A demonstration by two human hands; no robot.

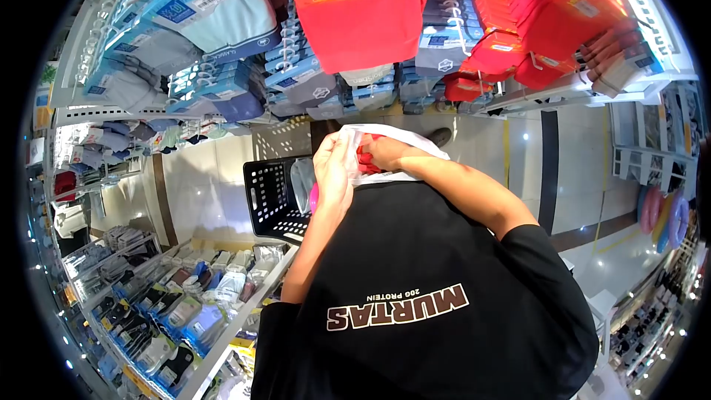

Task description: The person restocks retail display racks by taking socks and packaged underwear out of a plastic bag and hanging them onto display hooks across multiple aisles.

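Note:
A white plastic bag [415, 138] is held against the front of the black shirt, its mouth facing up. My left hand [335, 165] pinches the bag's edge on the left side. Inside the mouth, my right hand [386, 154] reaches down among red items [366, 161], its fingertips partly hidden. Whether those fingers grip a red item cannot be made out. A black basket [259, 196] with a pale item in it is just left of my left hand.
Hanging racks of red packages [361, 26] and blue-topped packages [222, 18] span the front. A bin of packaged socks [200, 318] lies at lower left. Tiled floor [474, 144] shows ahead. Coloured rings [678, 221] hang at the right.

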